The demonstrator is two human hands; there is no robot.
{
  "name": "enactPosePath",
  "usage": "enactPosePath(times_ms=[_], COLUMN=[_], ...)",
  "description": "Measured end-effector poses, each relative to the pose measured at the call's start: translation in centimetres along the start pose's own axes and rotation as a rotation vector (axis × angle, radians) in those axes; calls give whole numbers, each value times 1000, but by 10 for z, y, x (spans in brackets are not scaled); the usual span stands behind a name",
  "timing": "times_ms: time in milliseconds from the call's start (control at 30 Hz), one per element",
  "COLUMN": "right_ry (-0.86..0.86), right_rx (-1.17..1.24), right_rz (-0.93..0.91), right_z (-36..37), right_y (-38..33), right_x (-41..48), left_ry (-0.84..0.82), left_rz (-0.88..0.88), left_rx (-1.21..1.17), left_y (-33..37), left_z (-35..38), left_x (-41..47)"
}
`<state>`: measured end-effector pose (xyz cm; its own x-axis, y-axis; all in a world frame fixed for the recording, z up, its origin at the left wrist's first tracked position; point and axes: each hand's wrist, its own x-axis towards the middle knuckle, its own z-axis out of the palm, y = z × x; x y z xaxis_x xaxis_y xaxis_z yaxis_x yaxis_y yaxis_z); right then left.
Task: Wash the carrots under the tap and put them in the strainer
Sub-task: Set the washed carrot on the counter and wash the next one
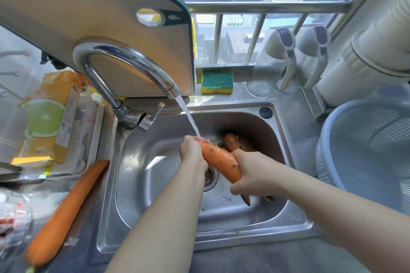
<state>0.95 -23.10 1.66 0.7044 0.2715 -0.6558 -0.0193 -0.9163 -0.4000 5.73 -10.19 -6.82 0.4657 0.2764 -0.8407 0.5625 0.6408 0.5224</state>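
Water runs from the chrome tap [124, 66] into the steel sink [221, 217]. Both hands hold one dirty orange carrot [221, 163] over the drain, its upper end in the stream. My left hand [192, 153] wraps that upper end; my right hand [253, 173] grips the lower, thicker end. A second carrot [231, 142] lies in the sink behind them. A third, long carrot [66, 210] lies on the counter to the left of the sink. The pale blue strainer [363, 148] stands on the counter at the right, with nothing visible in it.
A cutting board [95, 28] leans behind the tap. A yellow-green sponge [217, 82] and two glass dispensers [288, 59] sit on the sill. A yellow box [46, 117] lies in a tray at the left. A white duct [377, 51] runs at the right.
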Motion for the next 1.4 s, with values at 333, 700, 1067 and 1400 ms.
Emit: enactPosePath(times_ms=[333,700,1067,1400], right_ry=[-291,228,194,188], right_rx=[587,-239,-28,-82], right_rz=[126,-134,-153,-162], right_z=[-16,7,4,4], right_y=[15,0,7,7], right_x=[13,31,50,48], left_ry=[-288,-388,-501,-521], left_rz=[-26,155,36,38], left_rx=[-200,191,-63,14], left_y=[-13,-16,3,3], left_z=[-14,-13,-34,-36], left_x=[-8,-15,-12,-11])
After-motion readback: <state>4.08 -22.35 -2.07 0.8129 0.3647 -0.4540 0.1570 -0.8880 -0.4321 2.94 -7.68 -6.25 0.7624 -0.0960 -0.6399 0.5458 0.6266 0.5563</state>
